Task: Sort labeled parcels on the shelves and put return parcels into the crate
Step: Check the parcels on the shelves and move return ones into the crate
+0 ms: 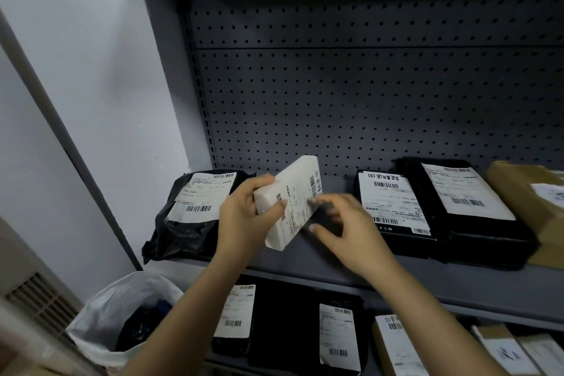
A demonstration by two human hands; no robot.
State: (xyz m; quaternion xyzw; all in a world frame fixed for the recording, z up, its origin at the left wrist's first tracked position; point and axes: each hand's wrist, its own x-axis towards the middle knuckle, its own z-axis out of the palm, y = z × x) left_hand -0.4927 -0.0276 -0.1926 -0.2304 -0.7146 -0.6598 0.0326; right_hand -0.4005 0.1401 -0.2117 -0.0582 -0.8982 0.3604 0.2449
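A white labelled box parcel is held tilted above the grey shelf. My left hand grips its left end, thumb on the label face. My right hand touches the box's right edge with spread, blurred fingers. On the shelf lie a black bag parcel at the left and two black parcels, one beside the other, at the right. A brown cardboard box sits at the far right.
A white woven sack holding dark bags stands on the floor at the lower left. The lower shelf carries several labelled parcels. A pegboard back panel closes the shelf. A white wall is to the left.
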